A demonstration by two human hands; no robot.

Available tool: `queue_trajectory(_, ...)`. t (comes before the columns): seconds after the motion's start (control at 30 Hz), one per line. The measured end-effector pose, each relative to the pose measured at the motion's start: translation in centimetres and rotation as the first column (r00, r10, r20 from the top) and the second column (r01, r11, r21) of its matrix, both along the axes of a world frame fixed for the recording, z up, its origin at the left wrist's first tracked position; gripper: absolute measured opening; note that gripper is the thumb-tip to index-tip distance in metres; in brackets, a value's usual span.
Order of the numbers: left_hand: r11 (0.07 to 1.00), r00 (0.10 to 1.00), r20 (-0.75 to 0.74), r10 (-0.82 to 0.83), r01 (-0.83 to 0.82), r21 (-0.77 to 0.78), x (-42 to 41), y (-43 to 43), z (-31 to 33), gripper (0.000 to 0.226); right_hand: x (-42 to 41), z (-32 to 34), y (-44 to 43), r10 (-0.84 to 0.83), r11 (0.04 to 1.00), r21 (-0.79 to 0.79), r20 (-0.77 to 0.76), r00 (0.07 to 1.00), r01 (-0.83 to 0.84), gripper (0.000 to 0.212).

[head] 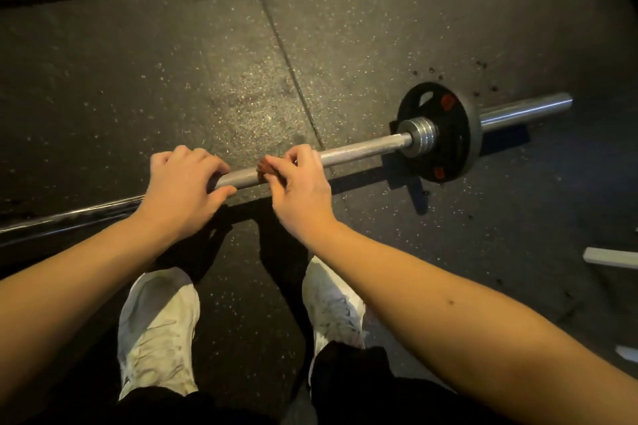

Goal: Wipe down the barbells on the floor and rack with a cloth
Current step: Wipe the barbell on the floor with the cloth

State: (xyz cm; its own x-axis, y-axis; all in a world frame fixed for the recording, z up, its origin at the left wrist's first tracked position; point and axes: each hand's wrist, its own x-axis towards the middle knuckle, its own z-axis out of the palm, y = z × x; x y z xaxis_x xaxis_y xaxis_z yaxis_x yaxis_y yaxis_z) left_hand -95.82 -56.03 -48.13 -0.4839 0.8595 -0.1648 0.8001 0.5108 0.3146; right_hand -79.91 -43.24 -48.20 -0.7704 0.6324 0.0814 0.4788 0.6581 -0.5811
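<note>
The bar (359, 148) lay on the floor (172, 79), with its plate (445, 148) on the right. My left grip (183, 183) curled round the bar. My right grip (300, 183) pinched the cloth (265, 167) against it.

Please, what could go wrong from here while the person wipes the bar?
1. The small reddish-brown cloth covers little of the grey steel barbell shaft, so the right hand may miss patches.
2. The bar rests on its round black weight plate; it might roll toward the white shoes if the left hand lets go.
</note>
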Motion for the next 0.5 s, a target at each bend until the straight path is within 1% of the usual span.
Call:
queue_trajectory(0.07,1.0,1.0,0.017,-0.02,0.02,0.003,-0.1,0.1,0.3,0.027,1.7,0.1,2.0,0.063,0.995,0.07,0.003,0.998,-0.064,0.028)
queue_trajectory(0.1,0.999,0.999,0.024,-0.036,0.036,-0.009,-0.1,0.1,0.4,0.028,2.8,0.1,3.3,0.045,0.995,0.084,0.014,0.999,-0.046,0.03)
queue_trajectory(0.17,0.995,0.996,0.024,-0.084,0.086,-0.057,-0.3,0.1,1.0,0.033,4.9,0.1,5.8,-0.081,0.996,0.054,0.055,0.995,0.078,0.034)
queue_trajectory(0.23,0.978,0.986,0.019,-0.167,0.168,-0.125,-0.7,-0.1,1.7,0.045,6.4,0.4,8.1,-0.202,0.979,-0.015,0.085,0.976,0.204,0.035)
queue_trajectory(0.33,0.915,0.949,0.046,-0.312,0.314,-0.255,-1.3,-0.2,3.2,0.06,7.4,1.3,10.6,-0.362,0.924,-0.107,0.075,0.929,0.368,0.035)
queue_trajectory(0.37,0.89,0.938,0.04,-0.345,0.341,-0.305,-1.5,0.1,3.6,0.062,7.5,1.6,11.1,-0.431,0.892,-0.116,0.069,0.9,0.436,0.035)
queue_trajectory(0.43,0.853,0.919,0.015,-0.394,0.372,-0.366,-1.6,1.2,4.0,0.057,7.5,1.7,12.2,-0.541,0.832,-0.118,0.048,0.84,0.543,0.036)
queue_trajectory(0.5,0.863,0.919,-0.009,-0.394,0.366,-0.349,-0.9,3.4,3.8,0.048,7.4,1.7,12.7,-0.602,0.788,-0.155,0.017,0.799,0.597,0.034)
